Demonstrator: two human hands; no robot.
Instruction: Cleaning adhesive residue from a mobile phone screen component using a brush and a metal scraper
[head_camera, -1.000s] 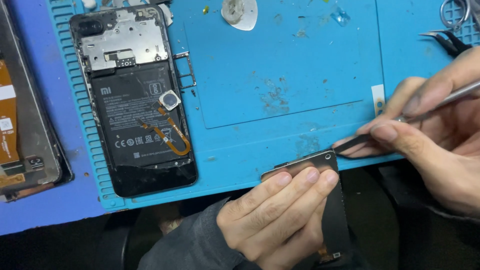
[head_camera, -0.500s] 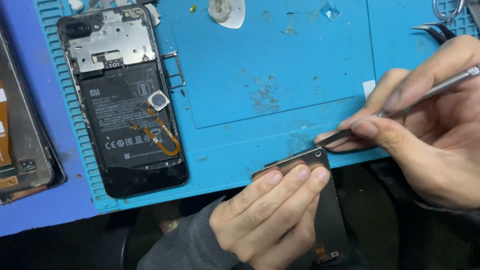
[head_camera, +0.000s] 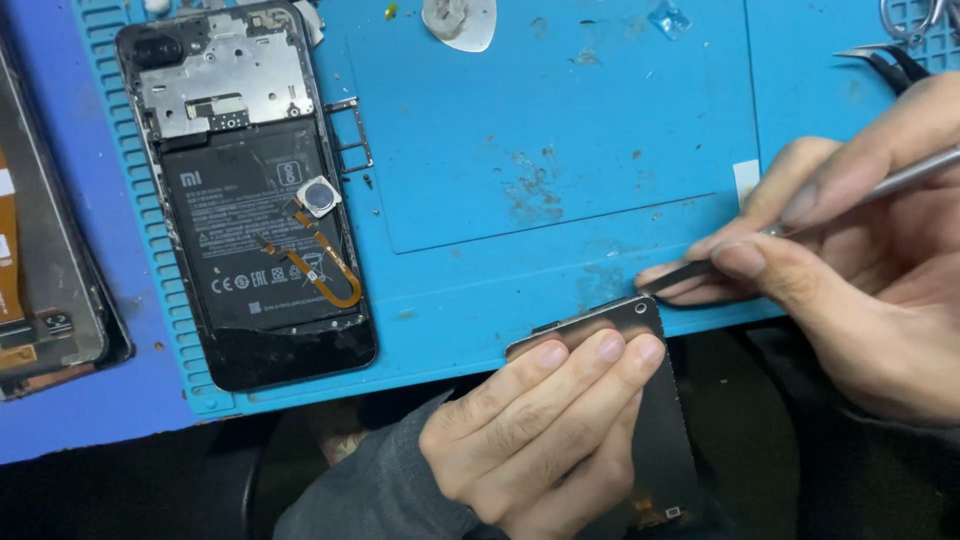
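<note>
The left hand grips a dark phone panel at six o'clock, fingers pressed together over its top edge at the blue mat's near rim. The right hand, at three o'clock, pinches metal tweezers — tip touching the panel's upper corner. An opened phone lies at ten o'clock on the desk.

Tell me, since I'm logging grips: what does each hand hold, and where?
Left hand grips the phone panel at its top edge; right hand pinches metal tweezers mid-shaft between its fingers.
</note>
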